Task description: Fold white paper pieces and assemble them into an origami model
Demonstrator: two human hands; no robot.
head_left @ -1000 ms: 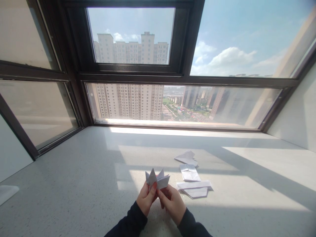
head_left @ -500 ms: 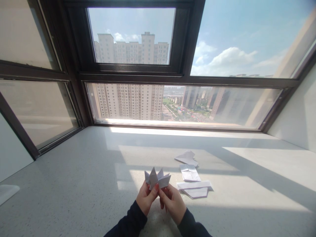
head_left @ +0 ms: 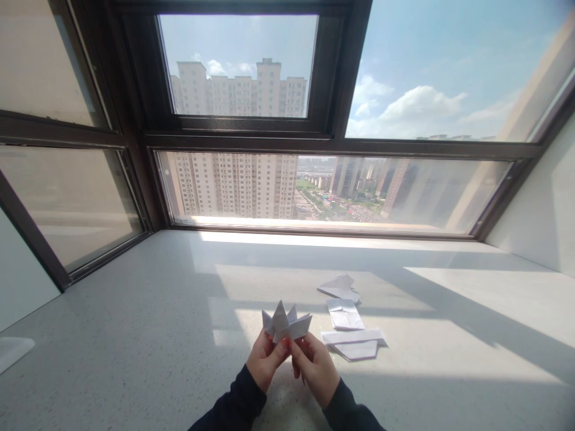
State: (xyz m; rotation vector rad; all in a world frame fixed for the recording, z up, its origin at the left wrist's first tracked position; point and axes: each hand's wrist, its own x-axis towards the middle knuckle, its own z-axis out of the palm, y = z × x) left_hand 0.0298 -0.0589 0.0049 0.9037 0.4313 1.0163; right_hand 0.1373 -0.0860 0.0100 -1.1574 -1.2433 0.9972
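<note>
A small folded white paper piece [head_left: 286, 322] with several pointed tips is held up over the grey speckled windowsill [head_left: 135, 335]. My left hand [head_left: 265, 363] pinches its lower left side with thumb and fingers closed. Pressed against it from the right, my right hand [head_left: 315, 370] grips the piece's lower right side, fingers curled. Both wrists wear dark sleeves. Three other folded white paper pieces lie just right of my hands: a pointed one [head_left: 340, 287], a squarish one [head_left: 345, 314] and a flat arrow-shaped one [head_left: 354, 344].
A large dark-framed window [head_left: 332, 140] runs along the back of the sill, with tall buildings outside. A white wall [head_left: 539, 209] closes the right side. A pale object's edge [head_left: 13, 350] shows at the far left. Sunlit patches cross the sill.
The folded paper piece has risen slightly and its right flap has spread a little; my hands stay pinched on it in nearly the same place.
</note>
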